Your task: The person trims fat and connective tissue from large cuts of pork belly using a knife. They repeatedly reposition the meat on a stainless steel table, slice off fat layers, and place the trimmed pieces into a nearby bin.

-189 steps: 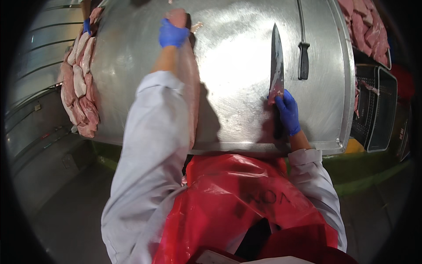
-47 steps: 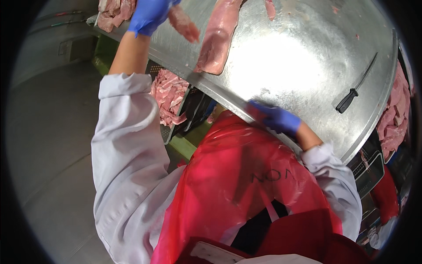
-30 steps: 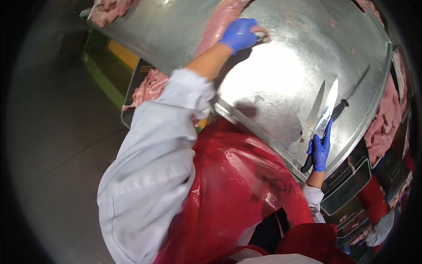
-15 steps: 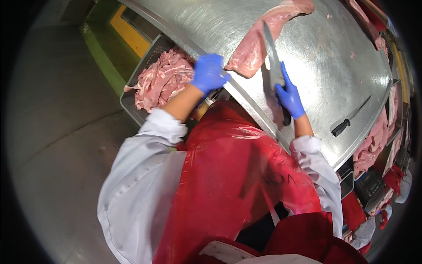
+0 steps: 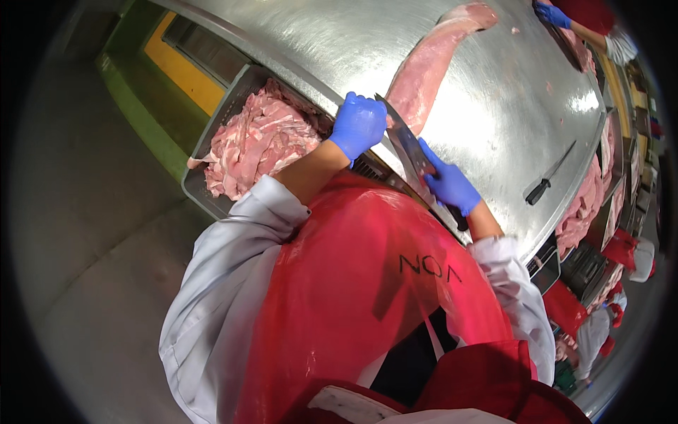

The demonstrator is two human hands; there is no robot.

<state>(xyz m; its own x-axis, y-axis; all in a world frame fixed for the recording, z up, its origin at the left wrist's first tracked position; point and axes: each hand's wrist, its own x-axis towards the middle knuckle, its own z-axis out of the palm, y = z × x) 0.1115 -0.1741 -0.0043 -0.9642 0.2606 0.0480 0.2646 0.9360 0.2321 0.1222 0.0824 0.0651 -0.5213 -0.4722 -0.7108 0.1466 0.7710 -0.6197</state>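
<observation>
Long pale-pink meat piece (image 5: 426, 67) lies on the metal surface (image 5: 494, 134), top of frame just right of centre. Long axis slants: far end curls off to upper right, near end points down toward frame centre, where both hands are. Key relation: the near end sits just up and right of the left hand (image 5: 359, 126), with the knife (image 5: 408, 145) between them. Blade runs upper left to lower right, roughly crosswise to the meat's axis; can't tell if it touches the meat or only passes in front. Left hand is nearer to the meat; the right hand (image 5: 452, 185) sits lower right of the near end, a bit further off. Right grip: closed on the knife near its handle, tip pointing up and left. Left grip: fingers curled by the blade tip, bit of pink showing beside them; can't tell if it's pinching anything. Further out: grey crate (image 5: 201, 201) left of centre, heaped with cut meat (image 5: 261, 141), just beside the left forearm. Slim black-handled tool (image 5: 539, 191) lies right on the surface, well apart from the meat. Co-worker's gloved hand (image 5: 553, 14) is at the upper right.
</observation>
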